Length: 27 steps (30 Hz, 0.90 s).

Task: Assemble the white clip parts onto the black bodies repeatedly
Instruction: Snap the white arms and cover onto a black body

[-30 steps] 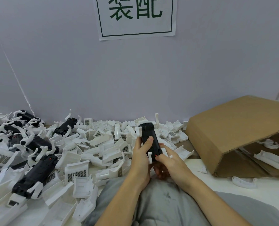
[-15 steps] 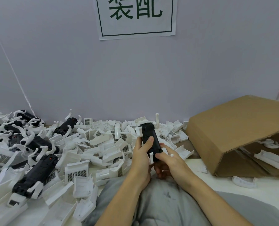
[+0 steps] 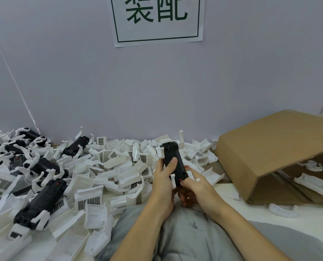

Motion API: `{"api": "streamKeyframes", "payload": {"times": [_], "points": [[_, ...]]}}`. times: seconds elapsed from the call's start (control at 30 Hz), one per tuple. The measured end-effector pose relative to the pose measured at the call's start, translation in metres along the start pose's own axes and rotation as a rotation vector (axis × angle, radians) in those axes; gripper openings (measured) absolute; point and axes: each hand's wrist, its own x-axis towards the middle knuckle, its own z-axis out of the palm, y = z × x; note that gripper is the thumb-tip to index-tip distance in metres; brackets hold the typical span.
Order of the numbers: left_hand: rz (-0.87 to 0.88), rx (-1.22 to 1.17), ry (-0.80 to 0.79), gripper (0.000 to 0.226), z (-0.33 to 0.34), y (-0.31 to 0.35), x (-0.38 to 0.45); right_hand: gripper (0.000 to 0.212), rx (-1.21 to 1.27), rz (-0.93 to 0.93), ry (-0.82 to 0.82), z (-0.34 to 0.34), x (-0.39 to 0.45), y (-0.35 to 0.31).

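Observation:
A black body [image 3: 173, 158] stands upright in front of me, held over my lap. My left hand [image 3: 163, 178] grips its left side, thumb laid across the front. My right hand [image 3: 193, 187] pinches its lower end, where a small red dot shows. A white clip [image 3: 159, 152] sits on the body's upper left, and another white clip part [image 3: 173, 180] shows at its lower left beside my fingers. A small white peg [image 3: 197, 179] sticks out by my right fingers.
A big heap of loose white clip parts [image 3: 108, 166] covers the table to the left and behind. Several black bodies with white clips on them [image 3: 42, 202] lie at the left. A tipped cardboard box [image 3: 270, 157] with white parts inside opens at the right.
Almost nothing differs. Both hands keep their hold on the black body, and my right fingers have shifted slightly at its lower end.

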Motion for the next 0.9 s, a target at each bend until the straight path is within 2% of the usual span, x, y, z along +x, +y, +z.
{"api": "streamKeyframes", "payload": {"times": [0.23, 0.33, 0.43, 0.53, 0.57, 0.67, 0.9], "points": [[-0.004, 0.004, -0.004, 0.021, -0.0011, -0.0014, 0.0012, 0.026, -0.014, 0.015, 0.009, 0.0002, -0.0009, -0.0002], [0.006, 0.0, -0.017, 0.022, -0.0016, -0.0011, 0.0013, 0.013, -0.041, -0.013, 0.022, 0.0014, -0.0015, -0.0026], [-0.001, -0.003, -0.032, 0.025, -0.001, -0.0009, 0.0009, 0.026, -0.056, -0.032, 0.043, 0.0019, -0.0023, -0.0039], [0.0, -0.01, -0.014, 0.024, -0.0003, -0.0003, 0.0, 0.007, -0.045, -0.021, 0.043, 0.0008, -0.0018, -0.0033], [0.001, -0.018, -0.009, 0.023, -0.0001, -0.0002, -0.0001, 0.006, -0.035, -0.009, 0.036, 0.0, -0.0017, -0.0028], [0.003, -0.008, 0.004, 0.021, 0.0001, 0.0006, -0.0004, 0.024, -0.014, 0.017, -0.005, -0.0011, -0.0025, -0.0034], [0.0, 0.016, 0.001, 0.022, 0.0007, 0.0014, -0.0014, 0.022, -0.017, 0.023, -0.009, 0.0008, -0.0016, -0.0051]]}}
